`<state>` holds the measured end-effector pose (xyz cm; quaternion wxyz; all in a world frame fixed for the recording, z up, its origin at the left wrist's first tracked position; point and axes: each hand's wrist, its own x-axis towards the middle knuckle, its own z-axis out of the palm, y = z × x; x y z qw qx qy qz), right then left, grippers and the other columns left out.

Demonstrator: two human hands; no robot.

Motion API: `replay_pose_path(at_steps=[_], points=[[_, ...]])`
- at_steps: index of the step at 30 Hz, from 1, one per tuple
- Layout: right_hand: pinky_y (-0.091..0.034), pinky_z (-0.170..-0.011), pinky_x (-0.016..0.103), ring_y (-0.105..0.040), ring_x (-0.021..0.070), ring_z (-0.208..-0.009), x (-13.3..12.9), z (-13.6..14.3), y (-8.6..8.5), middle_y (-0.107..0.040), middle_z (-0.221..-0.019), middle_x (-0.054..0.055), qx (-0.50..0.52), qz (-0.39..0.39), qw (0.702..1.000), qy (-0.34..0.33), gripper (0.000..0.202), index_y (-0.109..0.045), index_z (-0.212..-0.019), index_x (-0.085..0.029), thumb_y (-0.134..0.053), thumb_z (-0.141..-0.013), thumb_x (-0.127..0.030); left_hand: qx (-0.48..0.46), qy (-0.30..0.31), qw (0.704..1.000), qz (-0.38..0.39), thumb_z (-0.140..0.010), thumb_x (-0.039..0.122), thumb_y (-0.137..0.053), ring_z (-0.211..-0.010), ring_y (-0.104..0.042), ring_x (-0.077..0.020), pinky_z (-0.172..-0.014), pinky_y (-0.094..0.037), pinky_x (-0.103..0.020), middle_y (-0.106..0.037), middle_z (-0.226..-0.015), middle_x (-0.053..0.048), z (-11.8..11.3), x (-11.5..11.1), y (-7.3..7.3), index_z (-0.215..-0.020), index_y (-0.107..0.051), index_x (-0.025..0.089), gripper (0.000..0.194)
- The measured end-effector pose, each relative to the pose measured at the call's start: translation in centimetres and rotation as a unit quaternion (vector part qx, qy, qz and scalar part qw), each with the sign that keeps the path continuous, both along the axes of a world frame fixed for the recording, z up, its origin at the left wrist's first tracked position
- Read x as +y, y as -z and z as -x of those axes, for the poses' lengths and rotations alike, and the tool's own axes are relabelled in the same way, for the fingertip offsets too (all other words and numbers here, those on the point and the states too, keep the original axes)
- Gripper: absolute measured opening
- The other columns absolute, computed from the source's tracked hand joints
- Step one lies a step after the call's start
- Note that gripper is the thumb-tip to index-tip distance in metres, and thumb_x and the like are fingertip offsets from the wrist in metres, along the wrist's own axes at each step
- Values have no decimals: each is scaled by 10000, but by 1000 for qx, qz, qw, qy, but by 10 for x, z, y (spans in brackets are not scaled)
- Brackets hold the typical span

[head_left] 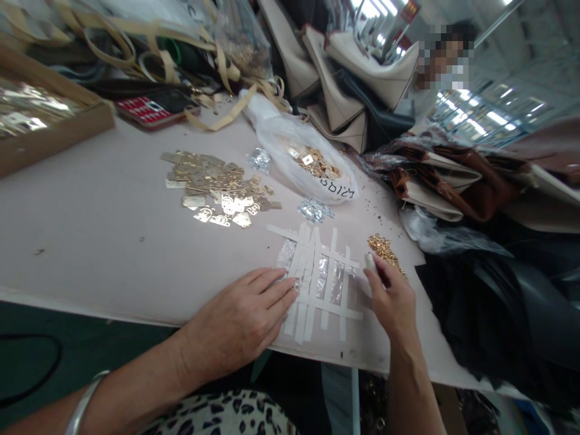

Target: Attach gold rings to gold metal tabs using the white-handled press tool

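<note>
My left hand [247, 311] lies with fingers stretched out, its fingertips on the left part of a grid of pale tape strips [310, 266]. A small shiny piece [296, 283] shows at those fingertips. Clear plastic [336, 284] glints between the strips. To the right of the grid, my right hand [395, 299] is closed in a pinch, thumb towards the forefinger. A whitish bit [370, 261] shows at its tip; whether it is a held piece or a finger cover is unclear. Just behind that hand lies a pile of small gold metal fittings [383, 246].
Flat gold metal plates [212, 178] lie heaped left of centre. Beyond the grid are small silver pieces [313, 210] and a white plastic bag [290, 136] of gold parts. A cardboard box [54, 142] stands left; handbags [344, 90] and black material [493, 320] crowd the right.
</note>
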<state>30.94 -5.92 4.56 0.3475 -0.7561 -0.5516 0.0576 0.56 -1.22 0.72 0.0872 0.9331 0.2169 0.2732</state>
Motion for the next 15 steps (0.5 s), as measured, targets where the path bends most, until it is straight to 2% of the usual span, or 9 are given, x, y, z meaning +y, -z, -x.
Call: replay_pose_path(at_steps=[2, 4, 7, 9, 10, 12, 15], points=[[-536, -861, 444, -662, 223, -861, -1, 10, -8, -723, -1005, 65, 176, -99, 979, 39, 333, -702, -1178, -235, -669, -883, -386, 8, -1, 1000, 1, -947, 223, -556, -1265, -558, -268, -1101, -451, -445, -664, -1318, -105, 0, 0, 0, -1257, -640, 134, 333], [-540, -840, 434, -647, 198, -826, 0, 26, -13, -691, -956, 33, 354, -165, 921, 11, 258, -696, -1132, -267, -602, -917, -372, 16, -3, 1000, 7, -942, 218, -561, -1266, -557, -269, -1099, -451, -445, -663, -1313, -104, -1, 0, -1, -1268, -631, 136, 343], [-535, -757, 373, -584, 162, -704, 7, 54, -12, -603, -767, -5, 537, -177, 823, -61, 196, -702, -979, -284, -542, -919, -382, 21, -1, 1000, 15, -948, 211, -547, -1249, -563, -274, -1086, -457, -446, -669, -1297, -96, -2, 1, -3, -1258, -629, 134, 330], [-471, -582, 286, -434, 124, -520, 15, 68, -6, -430, -578, -54, 605, -182, 773, -52, 194, -674, -816, -256, -578, -896, -404, 22, 2, 1000, 16, -957, 208, -531, -1237, -567, -275, -1081, -456, -448, -671, -1290, -93, -2, 2, -4, -1250, -629, 129, 318], [-406, -505, 249, -328, 106, -455, 19, 73, -2, -329, -524, -80, 624, -191, 757, -34, 233, -641, -737, -241, -599, -888, -414, 21, 3, 1000, 17, -960, 205, -525, -1236, -567, -275, -1081, -454, -449, -671, -1290, -93, -2, 2, -4, -1253, -626, 128, 320], [-283, -423, 209, -152, 87, -413, 27, 79, 7, -182, -488, -113, 638, -206, 742, -3, 341, -564, -631, -222, -621, -885, -443, 19, 2, 1000, 19, -962, 200, -520, -1239, -565, -271, -1082, -448, -447, -671, -1287, -94, -2, 1, -4, -1270, -616, 130, 330], [-217, -387, 192, -50, 80, -417, 34, 82, 16, -112, -481, -127, 633, -214, 744, 6, 414, -512, -584, -218, -625, -882, -482, 11, -2, 1000, 19, -972, 211, -516, -1231, -570, -262, -1077, -446, -437, -679, -1268, -92, -2, 1, -5, -1260, -622, 138, 316]])
